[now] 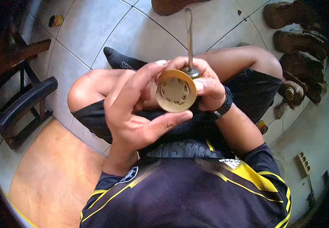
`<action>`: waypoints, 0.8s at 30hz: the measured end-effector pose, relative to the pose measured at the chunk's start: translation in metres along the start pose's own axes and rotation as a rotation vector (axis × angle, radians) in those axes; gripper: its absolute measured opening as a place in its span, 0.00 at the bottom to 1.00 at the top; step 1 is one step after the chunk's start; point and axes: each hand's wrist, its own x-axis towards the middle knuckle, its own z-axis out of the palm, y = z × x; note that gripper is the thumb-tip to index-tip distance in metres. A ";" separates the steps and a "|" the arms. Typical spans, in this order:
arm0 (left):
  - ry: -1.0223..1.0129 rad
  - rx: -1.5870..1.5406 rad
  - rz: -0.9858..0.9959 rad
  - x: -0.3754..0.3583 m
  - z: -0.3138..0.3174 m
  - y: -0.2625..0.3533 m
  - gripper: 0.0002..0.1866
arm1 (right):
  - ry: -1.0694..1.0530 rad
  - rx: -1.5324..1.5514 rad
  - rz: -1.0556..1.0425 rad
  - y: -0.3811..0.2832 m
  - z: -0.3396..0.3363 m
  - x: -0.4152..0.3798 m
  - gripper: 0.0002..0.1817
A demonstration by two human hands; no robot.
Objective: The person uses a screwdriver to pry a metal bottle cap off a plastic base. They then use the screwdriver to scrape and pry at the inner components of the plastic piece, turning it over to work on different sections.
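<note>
A round beige cup-shaped part (176,91) faces up at me, a ring of small slots in its inner face. Around its left side curls my left hand (132,104), thumb at the lower rim and fingers near the upper rim. My right hand (207,85) is closed at the cup's right edge, with the thumb against it. A tool with a thin metal shaft (190,41) points away from me out of the right hand's grip. Its far end looks narrow and flattened or looped; any handle is hidden by the fingers and cup.
Dark wooden furniture (28,102) stands at left, beside a brown wooden surface (54,171). Small yellow-and-red tins (56,21) lie on the tiled floor (92,26). Several worn brown shoes (299,41) line the right side, with a power strip (304,163) below them.
</note>
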 end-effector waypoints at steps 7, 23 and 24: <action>-0.006 0.122 0.114 0.009 0.003 0.018 0.47 | -0.030 0.254 0.209 0.008 0.003 -0.007 0.36; -0.117 0.212 0.243 0.029 0.011 0.018 0.46 | -0.048 0.404 0.183 -0.011 0.004 -0.004 0.22; -0.120 0.216 0.237 0.030 0.010 0.017 0.46 | -0.053 0.395 0.202 -0.010 0.003 -0.004 0.22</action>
